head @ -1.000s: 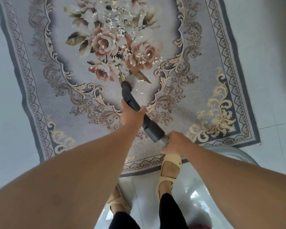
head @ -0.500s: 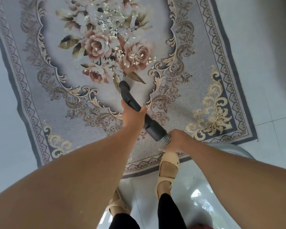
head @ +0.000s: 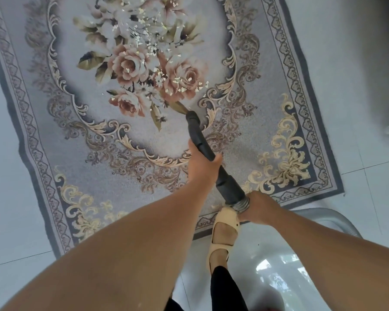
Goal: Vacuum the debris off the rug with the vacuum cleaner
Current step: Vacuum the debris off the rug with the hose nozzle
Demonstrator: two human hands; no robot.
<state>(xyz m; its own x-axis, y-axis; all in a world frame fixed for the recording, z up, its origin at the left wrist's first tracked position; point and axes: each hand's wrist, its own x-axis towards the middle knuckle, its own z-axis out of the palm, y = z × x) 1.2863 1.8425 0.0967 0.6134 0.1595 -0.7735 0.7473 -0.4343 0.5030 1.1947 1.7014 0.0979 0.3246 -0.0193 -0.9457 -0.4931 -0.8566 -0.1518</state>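
You're in a room of a home, ornate floral rug [head: 94, 158] spread on glossy white floor tiles [head: 357, 90], your foot in a soft cream house sandal [head: 225, 217] at its near edge, a household vacuum wand [head: 201, 142] reaching over the pile.

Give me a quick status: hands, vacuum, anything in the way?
Left hand grips black wand, right hand grips hose end. Nozzle at rug, near edge of scattered debris. Nothing in the way.
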